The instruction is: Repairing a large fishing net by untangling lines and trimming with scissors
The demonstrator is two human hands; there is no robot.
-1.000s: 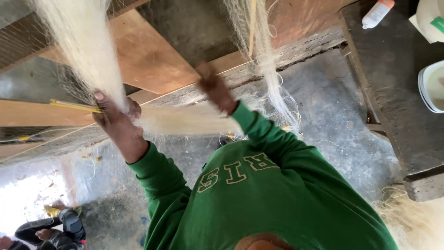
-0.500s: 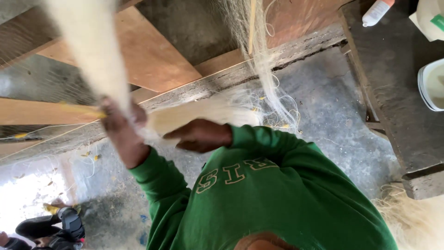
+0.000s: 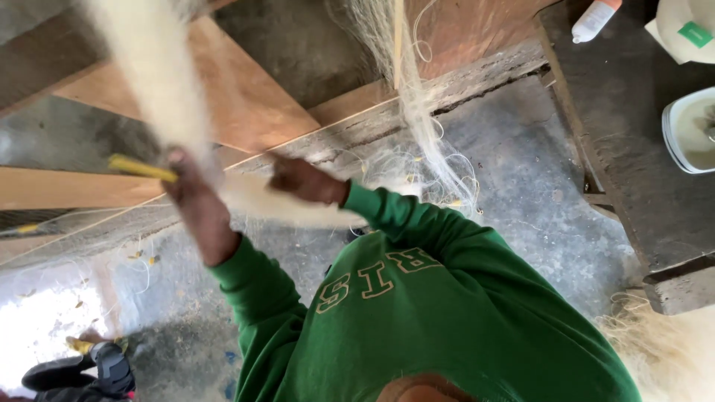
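White bottle (image 3: 593,20), pale basin (image 3: 689,132) — dark bench (image 3: 625,149), wooden boards (image 3: 246,104), concrete floor (image 3: 536,179)

We see the fibre bundle (image 3: 149,82) between wooden planks (image 3: 253,112), loose strands (image 3: 417,126) further right, a bowl (image 3: 689,134) far right.

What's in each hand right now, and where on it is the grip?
Left hand grips the pale fibre bundle at its lower end; right hand lies on the fibres, grip unclear.

Seen from above, a person in a green sweatshirt (image 3: 447,320) works at mid-frame. The left hand (image 3: 190,190) grips a pale fibre bundle (image 3: 149,67) rising to the upper left, beside a yellow strip (image 3: 141,167). The right hand (image 3: 305,181) closes on the same fibres at centre.
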